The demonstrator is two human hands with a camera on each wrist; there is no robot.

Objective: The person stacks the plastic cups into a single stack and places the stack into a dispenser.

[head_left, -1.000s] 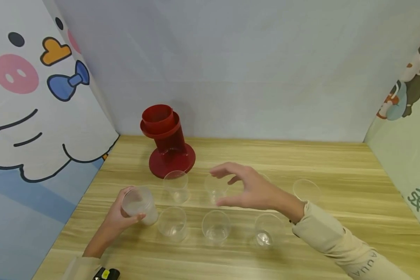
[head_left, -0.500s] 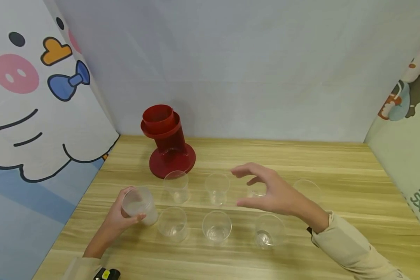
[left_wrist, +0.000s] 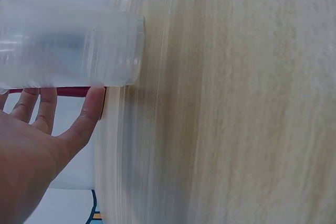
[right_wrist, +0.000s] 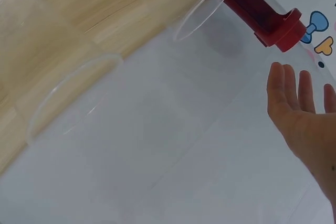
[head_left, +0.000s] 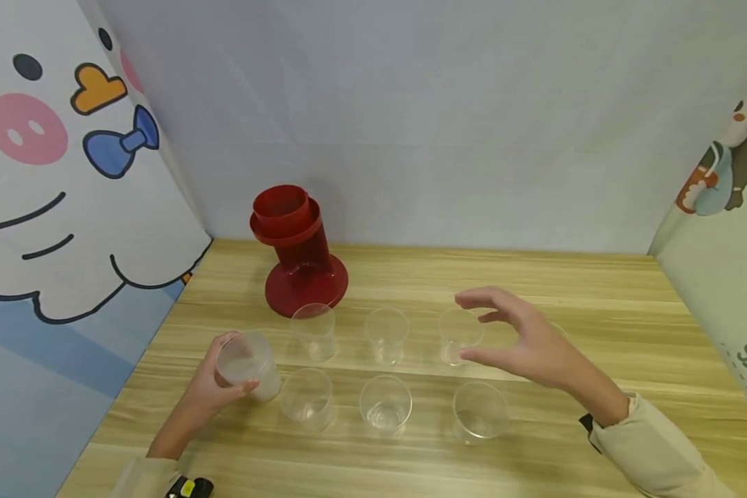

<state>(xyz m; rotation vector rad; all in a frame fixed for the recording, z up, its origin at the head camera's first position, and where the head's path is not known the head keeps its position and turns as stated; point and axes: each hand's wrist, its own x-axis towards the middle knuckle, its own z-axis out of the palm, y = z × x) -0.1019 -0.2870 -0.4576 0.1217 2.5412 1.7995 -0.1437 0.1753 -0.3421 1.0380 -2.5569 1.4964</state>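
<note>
On the table's left side my left hand (head_left: 214,384) grips a stack of nested clear plastic cups (head_left: 249,366), fingers and thumb around its side. In the left wrist view the cup stack (left_wrist: 79,40) looks frosted where the walls overlap. My right hand (head_left: 523,339) hovers in a wide C shape and holds nothing. Its fingertips are nearest to a clear cup (head_left: 454,339) in the back row. Behind that hand another cup (head_left: 559,330) is mostly hidden. Several single clear cups, such as the front right cup (head_left: 481,415), stand upright in two rows.
A red cylindrical stand (head_left: 301,263) with a round base rises behind the cups at the left. A pale cloth wall (head_left: 423,138) closes off the back of the wooden table (head_left: 411,277). Printed panels flank both sides.
My right hand has moved to the right along the back row, from over the second cup to beside the third. My left hand and its stack have stayed in place.
</note>
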